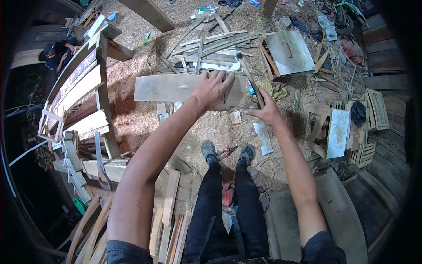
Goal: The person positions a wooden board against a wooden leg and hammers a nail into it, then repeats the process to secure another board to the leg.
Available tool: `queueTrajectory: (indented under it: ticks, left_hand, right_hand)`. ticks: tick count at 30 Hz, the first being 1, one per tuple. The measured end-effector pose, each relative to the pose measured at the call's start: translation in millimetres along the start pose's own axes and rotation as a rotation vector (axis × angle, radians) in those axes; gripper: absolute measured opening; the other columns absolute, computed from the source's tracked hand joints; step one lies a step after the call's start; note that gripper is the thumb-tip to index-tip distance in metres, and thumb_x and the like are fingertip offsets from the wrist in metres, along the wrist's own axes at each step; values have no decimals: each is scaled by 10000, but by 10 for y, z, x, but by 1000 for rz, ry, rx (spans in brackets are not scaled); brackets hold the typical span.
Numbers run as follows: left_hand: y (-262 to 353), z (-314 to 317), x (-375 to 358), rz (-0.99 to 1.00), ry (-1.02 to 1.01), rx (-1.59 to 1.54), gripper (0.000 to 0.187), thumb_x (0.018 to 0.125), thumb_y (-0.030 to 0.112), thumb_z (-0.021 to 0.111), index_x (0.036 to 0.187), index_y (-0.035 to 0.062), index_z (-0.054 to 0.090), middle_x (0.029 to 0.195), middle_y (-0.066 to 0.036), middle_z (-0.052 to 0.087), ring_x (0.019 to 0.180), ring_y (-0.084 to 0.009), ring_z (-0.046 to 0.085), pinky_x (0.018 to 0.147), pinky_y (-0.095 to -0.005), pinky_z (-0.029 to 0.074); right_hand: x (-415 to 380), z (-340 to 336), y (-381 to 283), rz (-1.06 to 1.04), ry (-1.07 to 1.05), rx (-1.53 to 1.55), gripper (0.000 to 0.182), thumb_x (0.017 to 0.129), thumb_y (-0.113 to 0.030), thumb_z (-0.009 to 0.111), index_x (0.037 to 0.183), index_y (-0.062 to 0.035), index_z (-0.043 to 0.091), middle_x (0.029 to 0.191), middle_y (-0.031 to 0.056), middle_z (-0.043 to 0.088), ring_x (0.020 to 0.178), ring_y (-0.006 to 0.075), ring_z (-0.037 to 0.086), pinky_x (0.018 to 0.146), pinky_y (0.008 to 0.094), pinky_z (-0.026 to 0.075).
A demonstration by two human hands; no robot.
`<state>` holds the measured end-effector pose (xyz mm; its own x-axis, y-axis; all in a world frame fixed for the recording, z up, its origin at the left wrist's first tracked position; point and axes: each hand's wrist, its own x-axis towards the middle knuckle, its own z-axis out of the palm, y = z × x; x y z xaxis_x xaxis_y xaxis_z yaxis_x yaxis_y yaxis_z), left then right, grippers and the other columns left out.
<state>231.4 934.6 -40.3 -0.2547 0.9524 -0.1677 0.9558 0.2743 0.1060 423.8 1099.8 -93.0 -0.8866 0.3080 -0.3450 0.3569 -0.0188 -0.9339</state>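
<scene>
A wide, flat wooden board [165, 88] is held out crosswise in front of me. My left hand [212, 93] is closed on its right part, fingers over the far edge and thumb on the near side. Just right of the board, my right hand [268, 111] is closed around the lower end of a hammer [249, 78], whose small dark head points away from me. The hammer's shaft overlaps the right end of the board in this view. Below, a red-handled tool [227, 152] lies on the floor between my shoes.
Wood strips [211, 48] lie piled on the shavings-covered floor ahead. A box with a pale top [290, 53] stands at front right, with wooden crates [373, 110] farther right. On the left, a handsaw [100, 158] rests by a timber frame [103, 88]; a person [59, 55] sits beyond.
</scene>
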Motion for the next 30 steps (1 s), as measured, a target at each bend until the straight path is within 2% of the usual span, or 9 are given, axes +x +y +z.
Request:
queueTrajectory:
  ticks: [1, 5, 8, 12, 17, 19, 25, 28, 30]
  left_hand:
    - [21, -6, 2, 2, -4, 1, 1228, 534, 657, 859, 1491, 63, 369, 1242, -148, 517, 1162, -314, 535, 953, -484, 413]
    - [35, -37, 94, -51, -49, -45, 1227, 538, 646, 853, 1496, 60, 360, 1232, -165, 521, 1178, -327, 532, 972, -503, 418]
    - [9, 6, 161, -92, -20, -49, 1223, 539, 637, 845, 1498, 56, 356, 1249, -181, 523, 1193, -338, 525, 977, -514, 423]
    - [-2, 12, 218, -101, 21, -59, 1198, 549, 623, 837, 1486, 39, 372, 1299, -201, 516, 1215, -359, 516, 994, -535, 420]
    - [-11, -50, 275, -126, -93, -48, 1211, 573, 647, 844, 1509, 70, 336, 1377, -190, 497, 1311, -342, 479, 1036, -580, 405]
    - [-88, -89, 293, -53, -42, -23, 1205, 570, 646, 842, 1495, 48, 355, 1329, -196, 513, 1262, -356, 501, 1015, -579, 408]
    - [-289, -37, 184, 27, -63, -5, 1219, 555, 669, 846, 1462, 14, 363, 1258, -186, 530, 1219, -349, 526, 984, -524, 421]
    - [-402, 60, 176, 90, -20, -80, 1175, 553, 653, 848, 1416, 2, 386, 1234, -176, 531, 1202, -345, 533, 981, -500, 425]
    - [-412, 30, 181, 111, 6, -103, 1141, 551, 636, 850, 1385, 0, 402, 1224, -169, 529, 1190, -344, 537, 977, -490, 428]
  right_hand:
    - [-117, 22, 68, -38, 73, -67, 925, 732, -253, 901, 1465, 13, 404, 1371, 185, 569, 1248, 236, 558, 1055, 359, 442]
    - [-515, 189, 266, -69, 324, -135, 637, 890, -115, 724, 1440, 22, 433, 1257, 142, 620, 1133, 188, 603, 960, 328, 486]
    - [-467, 277, 53, -14, 330, 39, 581, 859, -113, 705, 1375, 6, 466, 1185, 151, 648, 1098, 241, 638, 980, 375, 488]
    - [-54, 262, -369, -214, 357, 56, 549, 882, -156, 736, 1340, 1, 477, 1171, 114, 631, 1061, 211, 631, 979, 371, 482]
    - [283, 399, -68, -78, 302, 233, 455, 916, -252, 740, 1233, 30, 574, 1099, 96, 661, 1041, 178, 621, 939, 323, 491]
    - [314, 426, -85, -143, 318, 250, 385, 926, -288, 736, 1137, 19, 641, 1022, 69, 685, 959, 143, 631, 850, 268, 506]
    - [436, 694, 41, -190, 408, 320, 410, 918, -283, 748, 1173, 1, 598, 968, 48, 679, 838, 99, 623, 762, 263, 509]
    - [394, 717, -45, -14, 358, 342, 426, 915, -284, 752, 1180, -2, 573, 962, 53, 672, 835, 96, 624, 739, 259, 513]
    - [384, 764, -70, -96, 404, 322, 422, 916, -283, 750, 1179, -7, 568, 960, 53, 671, 828, 96, 625, 729, 258, 514]
